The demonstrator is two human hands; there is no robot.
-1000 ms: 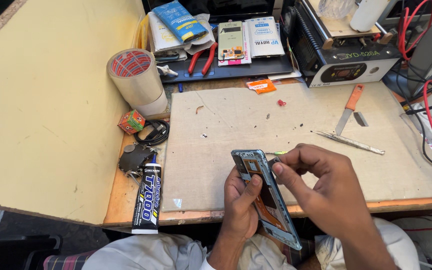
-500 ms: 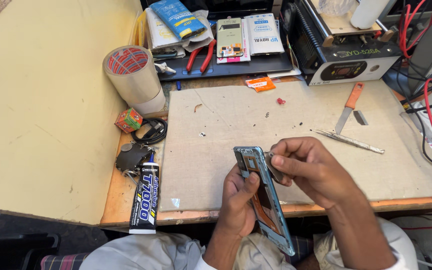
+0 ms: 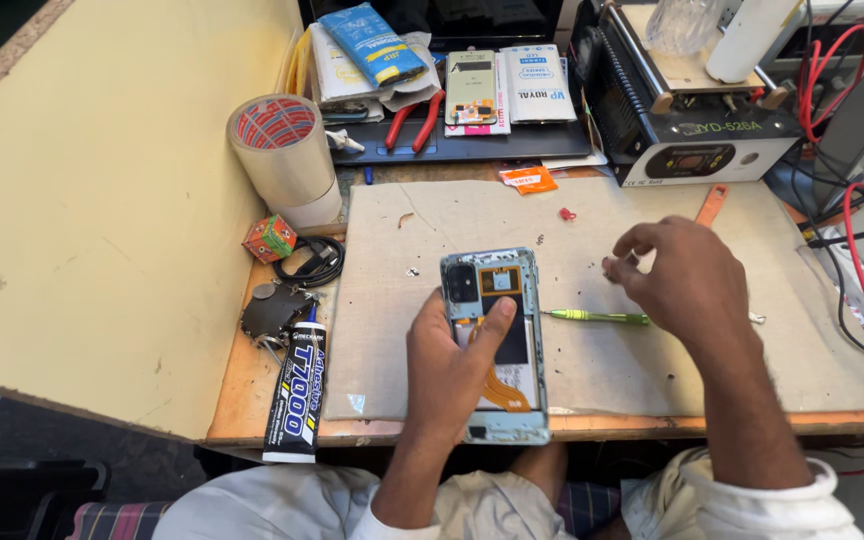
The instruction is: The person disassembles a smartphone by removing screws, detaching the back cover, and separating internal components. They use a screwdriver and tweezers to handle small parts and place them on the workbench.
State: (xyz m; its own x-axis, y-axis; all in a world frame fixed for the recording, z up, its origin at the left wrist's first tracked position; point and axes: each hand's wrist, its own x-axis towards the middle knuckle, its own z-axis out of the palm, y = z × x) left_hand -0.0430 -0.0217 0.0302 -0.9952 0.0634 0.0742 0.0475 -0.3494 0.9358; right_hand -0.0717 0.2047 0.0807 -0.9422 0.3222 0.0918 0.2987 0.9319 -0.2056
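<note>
opened phone held over the work mat, seen from the head camera.
the left hand (image 3: 449, 368) grips an opened phone (image 3: 497, 345) at the near desk edge, thumb across its exposed interior; beyond, the right hand (image 3: 680, 275), fingers loosely curled and holding nothing visible, hovers above a green screwdriver (image 3: 597, 317) on the cardboard mat (image 3: 452, 215); a tape roll (image 3: 282, 150) stands farther left.

Bare forearms, white sleeves, checked cloth

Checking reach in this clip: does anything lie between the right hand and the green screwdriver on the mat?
Nothing visible does. The right hand hovers just above the green screwdriver, which lies on the bare mat beside the opened phone held in the left hand.
</note>
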